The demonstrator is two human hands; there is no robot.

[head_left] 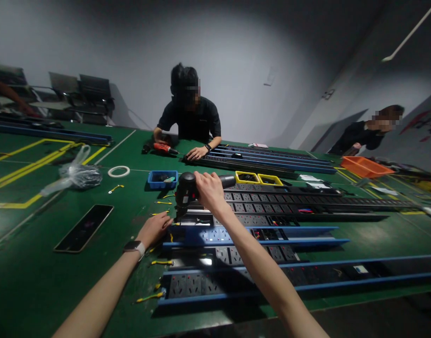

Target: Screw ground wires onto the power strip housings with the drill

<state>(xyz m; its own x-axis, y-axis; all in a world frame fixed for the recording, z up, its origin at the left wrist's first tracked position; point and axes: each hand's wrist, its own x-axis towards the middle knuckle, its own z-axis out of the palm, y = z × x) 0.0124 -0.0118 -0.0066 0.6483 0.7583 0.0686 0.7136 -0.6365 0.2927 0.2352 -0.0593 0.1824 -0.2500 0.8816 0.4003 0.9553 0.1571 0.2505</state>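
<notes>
My right hand is wrapped round the handle of a black cordless drill. The drill points down at the left end of a black power strip. Close beside its tip is my left hand, fingers together at the end of that strip; what they pinch is hidden. Short yellow-green earth wires stick out from the ends of several strips. Below my hands lie a blue-edged strip and another long blue-edged strip with black sockets.
Across the green table, a co-worker handles a red drill. A phone, tape roll, plastic bag, blue bin and yellow trays lie around. An orange bin stands far right, near another person.
</notes>
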